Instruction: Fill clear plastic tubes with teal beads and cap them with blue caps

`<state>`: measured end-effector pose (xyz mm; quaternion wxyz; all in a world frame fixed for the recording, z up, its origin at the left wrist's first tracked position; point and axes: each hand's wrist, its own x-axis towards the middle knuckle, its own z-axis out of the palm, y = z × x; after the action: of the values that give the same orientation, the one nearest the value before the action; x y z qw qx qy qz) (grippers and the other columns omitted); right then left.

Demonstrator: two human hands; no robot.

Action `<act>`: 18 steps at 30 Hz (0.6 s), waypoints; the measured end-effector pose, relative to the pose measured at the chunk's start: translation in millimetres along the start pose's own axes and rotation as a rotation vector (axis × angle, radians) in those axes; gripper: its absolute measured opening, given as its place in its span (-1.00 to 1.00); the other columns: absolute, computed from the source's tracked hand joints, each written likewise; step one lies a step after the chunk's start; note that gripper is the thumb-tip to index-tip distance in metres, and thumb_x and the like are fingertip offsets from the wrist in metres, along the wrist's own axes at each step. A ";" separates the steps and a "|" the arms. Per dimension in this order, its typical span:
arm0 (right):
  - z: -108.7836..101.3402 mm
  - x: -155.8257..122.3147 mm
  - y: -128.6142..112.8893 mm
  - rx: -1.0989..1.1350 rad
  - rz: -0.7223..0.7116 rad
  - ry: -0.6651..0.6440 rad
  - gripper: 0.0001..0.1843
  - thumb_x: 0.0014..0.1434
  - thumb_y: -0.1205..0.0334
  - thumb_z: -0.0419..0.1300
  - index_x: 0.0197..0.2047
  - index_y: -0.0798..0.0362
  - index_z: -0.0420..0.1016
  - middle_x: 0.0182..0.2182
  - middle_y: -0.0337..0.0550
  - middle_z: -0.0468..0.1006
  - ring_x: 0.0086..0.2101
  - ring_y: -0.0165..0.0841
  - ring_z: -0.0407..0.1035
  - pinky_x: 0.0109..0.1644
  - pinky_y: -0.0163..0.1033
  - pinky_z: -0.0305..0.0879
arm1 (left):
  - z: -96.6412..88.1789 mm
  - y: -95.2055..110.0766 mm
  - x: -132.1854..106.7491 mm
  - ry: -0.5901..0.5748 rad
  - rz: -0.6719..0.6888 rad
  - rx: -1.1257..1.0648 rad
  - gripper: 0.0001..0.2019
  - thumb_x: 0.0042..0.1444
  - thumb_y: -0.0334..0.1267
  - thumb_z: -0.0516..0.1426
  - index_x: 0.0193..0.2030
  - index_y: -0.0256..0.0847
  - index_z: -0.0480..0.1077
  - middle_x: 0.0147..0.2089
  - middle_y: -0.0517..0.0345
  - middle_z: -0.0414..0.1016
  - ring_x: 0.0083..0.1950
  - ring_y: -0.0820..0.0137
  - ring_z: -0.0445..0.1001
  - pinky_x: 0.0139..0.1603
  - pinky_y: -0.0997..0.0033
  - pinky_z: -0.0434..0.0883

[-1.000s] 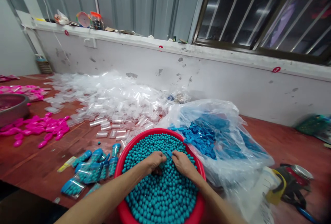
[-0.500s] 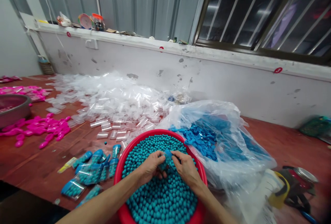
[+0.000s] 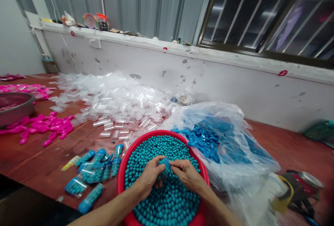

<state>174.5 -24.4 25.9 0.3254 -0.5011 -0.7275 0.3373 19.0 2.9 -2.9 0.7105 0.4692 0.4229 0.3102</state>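
Over a red basin (image 3: 120,174) full of teal beads (image 3: 167,198), both my hands meet at a blue cap (image 3: 166,163). My left hand (image 3: 151,172) is closed around a small container under the cap, mostly hidden by the fingers. The fingers of my right hand (image 3: 186,174) pinch the cap's right edge. Left of the basin lie several filled clear containers (image 3: 91,174) with blue caps and teal beads inside. Just beyond the basin's right rim, loose blue caps (image 3: 205,140) spill from a clear plastic bag (image 3: 232,114).
A wide heap of clear plastic tubes (image 3: 125,97) covers the back of the red table (image 3: 52,163). Pink spoon-shaped pieces (image 3: 49,125) and a grey basin (image 3: 15,111) are at the left. A red object with a metal lid (image 3: 308,180) stands at the right.
My left hand has turned and the blue cap now tilts between my hands, a little lower. My right fingers have closed in a pinch on its edge. The view has shifted slightly.
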 end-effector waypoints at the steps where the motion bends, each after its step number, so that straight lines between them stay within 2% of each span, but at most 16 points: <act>1: -3.3 0.3 -0.9 0.002 -0.007 -0.020 -0.73 0.12 0.30 -0.02 -0.51 0.09 0.45 -0.62 -0.34 0.26 -0.53 -0.48 0.16 -0.43 -0.39 0.06 | -0.8 2.0 -1.3 -0.012 -0.005 0.007 -0.56 -0.08 -0.09 0.06 -0.06 -0.24 0.17 -0.66 0.38 0.25 -0.78 0.61 0.16 -0.82 0.68 0.00; 4: -13.5 4.6 -3.3 0.144 0.098 -0.076 -0.84 0.03 0.24 0.09 -0.37 0.09 0.48 -0.53 -0.31 0.31 -0.55 -0.50 0.19 -0.45 -0.37 0.12 | -7.1 10.7 -5.5 -0.126 -0.020 0.002 -0.58 -0.06 -0.10 0.06 -0.05 -0.20 0.16 -0.61 0.35 0.30 -0.74 0.57 0.25 -0.79 0.66 0.10; 6: -15.4 10.1 -3.5 0.323 0.232 -0.042 -0.70 -0.06 0.21 0.16 -0.21 0.11 0.44 -0.48 -0.29 0.34 -0.59 -0.51 0.21 -0.50 -0.36 0.17 | -12.4 15.6 -7.7 -0.197 -0.009 0.003 -0.59 -0.04 -0.11 0.06 -0.04 -0.19 0.15 -0.58 0.33 0.33 -0.73 0.56 0.27 -0.76 0.64 0.15; 8: -11.5 15.6 -3.7 0.438 0.303 0.053 -0.49 -0.11 0.19 0.20 -0.04 0.12 0.35 -0.43 -0.26 0.37 -0.57 -0.49 0.24 -0.50 -0.33 0.23 | -15.1 17.9 -9.4 -0.209 0.015 0.033 -0.59 -0.02 -0.12 0.05 -0.03 -0.20 0.15 -0.57 0.32 0.34 -0.72 0.56 0.27 -0.75 0.63 0.16; 10: -3.6 18.6 -6.1 0.416 0.280 0.119 -0.42 -0.09 0.18 0.18 0.05 0.12 0.27 -0.36 -0.21 0.41 -0.50 -0.43 0.29 -0.46 -0.30 0.28 | -13.6 17.6 -10.5 -0.140 0.038 0.086 -0.58 -0.01 -0.11 0.03 -0.01 -0.22 0.15 -0.59 0.34 0.31 -0.72 0.55 0.27 -0.75 0.63 0.14; 13: 9.7 16.4 -14.9 0.207 0.173 0.048 -0.47 0.04 0.16 0.10 0.09 0.11 0.24 -0.16 -0.09 0.42 -0.26 -0.31 0.34 -0.19 -0.20 0.30 | -6.3 15.2 -12.2 0.041 0.082 0.135 -0.56 0.00 -0.14 0.02 0.04 -0.21 0.15 -0.59 0.36 0.28 -0.71 0.55 0.24 -0.72 0.59 0.17; 14: 13.6 14.5 -18.3 0.125 0.139 0.002 -0.43 0.03 0.16 0.11 0.13 0.12 0.20 -0.07 -0.05 0.38 -0.13 -0.26 0.30 -0.06 -0.16 0.24 | -4.0 14.6 -13.0 0.100 0.109 0.126 -0.56 0.00 -0.17 0.03 0.05 -0.21 0.16 -0.54 0.32 0.32 -0.66 0.54 0.28 -0.65 0.56 0.23; 16: 20.6 10.8 -23.3 -0.023 0.096 -0.073 -0.22 -0.06 0.14 0.21 0.21 0.16 0.05 0.09 0.03 0.20 0.06 -0.18 0.11 0.10 -0.12 0.08 | -1.6 14.9 -15.2 0.176 0.181 0.073 -0.57 -0.01 -0.23 0.05 0.05 -0.21 0.20 -0.35 0.20 0.42 -0.41 0.46 0.40 -0.37 0.50 0.34; 18: 26.7 8.7 -25.1 -0.143 0.085 -0.103 -0.02 -0.16 0.14 0.28 0.25 0.19 -0.11 0.13 0.11 0.11 0.09 -0.14 0.06 0.10 -0.10 0.09 | -2.7 16.7 -18.3 0.154 0.228 0.016 -0.58 -0.02 -0.25 0.07 0.03 -0.23 0.25 -0.19 0.14 0.43 -0.16 0.40 0.37 -0.13 0.47 0.29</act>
<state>137.6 -27.3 32.7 0.2366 -0.5355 -0.7435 0.3232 7.6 -5.2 17.8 0.6322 0.4948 0.4226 0.4207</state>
